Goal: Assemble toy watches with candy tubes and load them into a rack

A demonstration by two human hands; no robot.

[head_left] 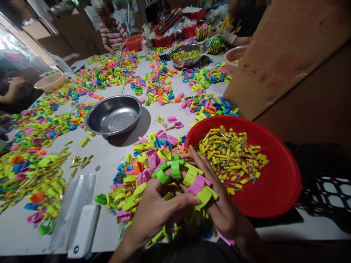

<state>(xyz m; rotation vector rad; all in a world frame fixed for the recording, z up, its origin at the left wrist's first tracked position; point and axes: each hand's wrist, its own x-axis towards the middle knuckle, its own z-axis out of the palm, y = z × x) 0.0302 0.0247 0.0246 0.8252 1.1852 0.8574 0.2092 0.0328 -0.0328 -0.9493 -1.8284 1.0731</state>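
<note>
My left hand [161, 208] is curled, its thumb pressed against a row of plastic toy rings in front of me. Two green toy rings [176, 167] sit over its bent fingers. Behind the row, my right hand [219, 204] has its fingers stretched toward the left hand, and yellow and pink toy rings [197, 184] lie along them. Whether these rings are threaded on the fingers or only gripped, I cannot tell. Under and left of both hands spreads a pile of mixed toy rings [153, 160]. Close by on the right stands a red basin [276, 182] with small yellow pieces [233, 157].
A steel bowl [115, 117] stands left of centre. A white heat-sealer-like tool [85, 230] lies at the near left edge beside clear plastic [74, 201]. Cardboard [276, 62] rises at right. Another steel bowl [188, 54] is farther back. Other people sit around the table.
</note>
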